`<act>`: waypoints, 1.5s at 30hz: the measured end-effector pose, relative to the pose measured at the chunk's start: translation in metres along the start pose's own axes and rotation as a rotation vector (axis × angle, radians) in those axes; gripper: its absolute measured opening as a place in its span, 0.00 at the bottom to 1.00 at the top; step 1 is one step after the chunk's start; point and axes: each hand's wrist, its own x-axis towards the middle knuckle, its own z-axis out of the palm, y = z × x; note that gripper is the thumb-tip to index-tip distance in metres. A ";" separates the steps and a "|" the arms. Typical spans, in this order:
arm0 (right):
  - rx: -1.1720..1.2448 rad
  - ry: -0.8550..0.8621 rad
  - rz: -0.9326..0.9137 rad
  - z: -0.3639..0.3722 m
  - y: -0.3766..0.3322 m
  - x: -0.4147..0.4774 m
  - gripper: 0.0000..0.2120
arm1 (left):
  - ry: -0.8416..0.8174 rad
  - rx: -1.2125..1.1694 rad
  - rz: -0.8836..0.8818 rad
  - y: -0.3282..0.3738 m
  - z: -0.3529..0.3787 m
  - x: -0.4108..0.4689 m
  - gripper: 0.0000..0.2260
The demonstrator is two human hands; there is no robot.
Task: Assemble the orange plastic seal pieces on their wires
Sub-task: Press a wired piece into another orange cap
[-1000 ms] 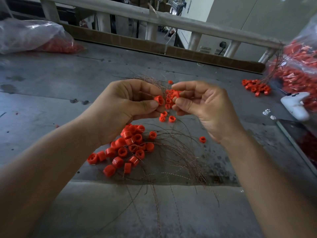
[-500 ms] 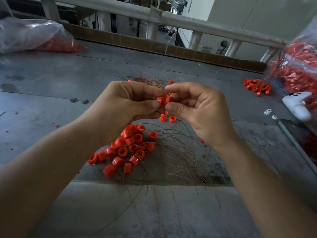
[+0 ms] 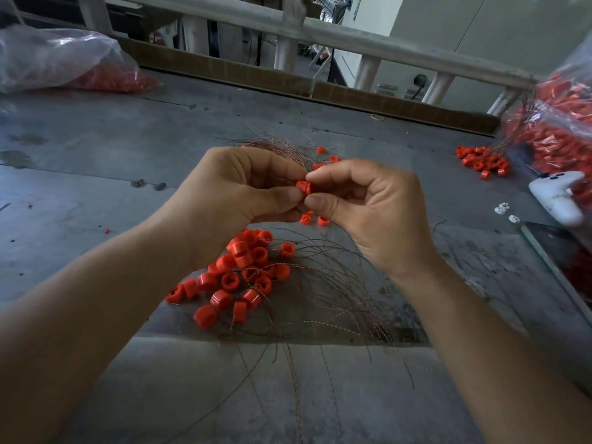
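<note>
— How many pieces were in hand?
— One orange seal piece (image 3: 303,187), held above the grey table (image 3: 96,155). The left hand (image 3: 230,200) pinched it between thumb and forefinger, and the right hand (image 3: 378,213) pinched its other side.
— Which way did it point?
— Its axis ran sideways, hand to hand, roughly level.
— And the rest?
— More than twenty lay in a pile (image 3: 243,270) below the hands, among thin wires (image 3: 336,293) (too tangled to count). A bag at far left (image 3: 57,59) and a second bag at far right (image 3: 563,123) held more.
</note>
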 end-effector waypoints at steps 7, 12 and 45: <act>-0.006 0.007 -0.015 -0.001 0.001 -0.001 0.13 | -0.006 0.013 -0.008 -0.002 0.001 -0.001 0.09; -0.011 0.008 -0.011 -0.001 0.002 -0.003 0.12 | 0.000 0.001 -0.016 -0.003 0.002 -0.002 0.09; -0.141 -0.297 -0.058 -0.012 0.001 -0.001 0.10 | -0.255 -0.200 -0.231 0.000 -0.004 -0.002 0.15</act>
